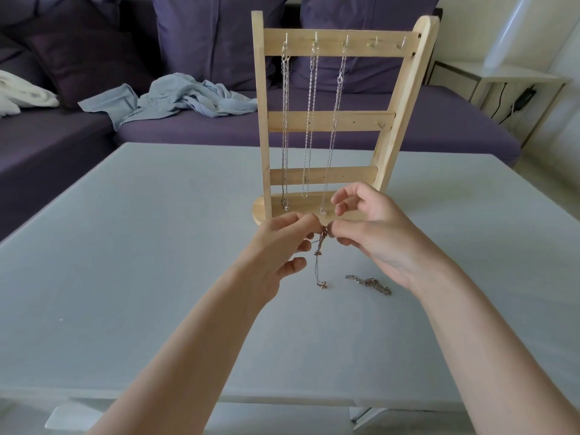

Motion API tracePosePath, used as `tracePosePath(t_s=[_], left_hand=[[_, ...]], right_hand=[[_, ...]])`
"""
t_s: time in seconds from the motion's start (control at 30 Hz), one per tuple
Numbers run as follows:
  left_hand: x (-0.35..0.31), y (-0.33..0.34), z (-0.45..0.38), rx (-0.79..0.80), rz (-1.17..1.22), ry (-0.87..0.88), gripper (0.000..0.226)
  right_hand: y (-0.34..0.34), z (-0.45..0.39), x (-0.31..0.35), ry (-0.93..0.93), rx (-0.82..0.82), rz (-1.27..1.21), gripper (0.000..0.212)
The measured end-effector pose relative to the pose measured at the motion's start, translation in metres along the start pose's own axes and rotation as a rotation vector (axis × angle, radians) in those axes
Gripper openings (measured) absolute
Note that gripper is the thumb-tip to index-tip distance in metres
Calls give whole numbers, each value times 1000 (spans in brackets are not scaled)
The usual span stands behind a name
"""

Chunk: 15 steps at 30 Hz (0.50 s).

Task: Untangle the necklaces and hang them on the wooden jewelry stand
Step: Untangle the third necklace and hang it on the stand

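Both sets of fingertips are pinching the same little knot of rose-gold chain [323, 233]. The left hand [279, 246] has thumb and forefinger closed on it with the lower fingers loosely curled, and the right hand [370, 227] pinches from the other side with its upper fingers lifted off and curled in the air. The chain dangles down from the pinch and its tail touches the grey table [125, 246]. Just beside it, near the right wrist, another tangled clump [370, 282] lies flat on the table.

Right behind the hands is the wooden jewelry stand [329, 120], with 3 silver necklaces [309, 120] already hanging from the top bar's left hooks and 2 hooks [373, 43] on the right free.

So I'd say this is mid-untangle on necklace 4. Next move probably needs gentle teasing apart at the knot, not pulling, since yanking would likely tighten it, then lifting the loop up to a free hook.
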State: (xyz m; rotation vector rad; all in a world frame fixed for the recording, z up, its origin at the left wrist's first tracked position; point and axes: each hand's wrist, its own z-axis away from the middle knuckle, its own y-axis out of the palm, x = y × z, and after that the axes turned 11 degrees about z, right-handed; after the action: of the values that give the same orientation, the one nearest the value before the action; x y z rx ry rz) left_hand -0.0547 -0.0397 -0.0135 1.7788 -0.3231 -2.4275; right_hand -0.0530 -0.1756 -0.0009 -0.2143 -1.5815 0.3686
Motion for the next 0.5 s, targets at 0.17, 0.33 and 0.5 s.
tracePosePath(t_s=[0.17, 0.33, 0.5], left_hand=[[5, 4, 1, -27, -172, 118, 16], [10, 6, -1, -21, -242, 166, 14], [10, 7, 0, 16, -251, 149, 14]], right_hand=[[-4, 1, 1, -62, 62, 311, 26], [-3, 3, -1, -68, 34, 422, 25], [-7, 3, -1, 74, 138, 394, 23]])
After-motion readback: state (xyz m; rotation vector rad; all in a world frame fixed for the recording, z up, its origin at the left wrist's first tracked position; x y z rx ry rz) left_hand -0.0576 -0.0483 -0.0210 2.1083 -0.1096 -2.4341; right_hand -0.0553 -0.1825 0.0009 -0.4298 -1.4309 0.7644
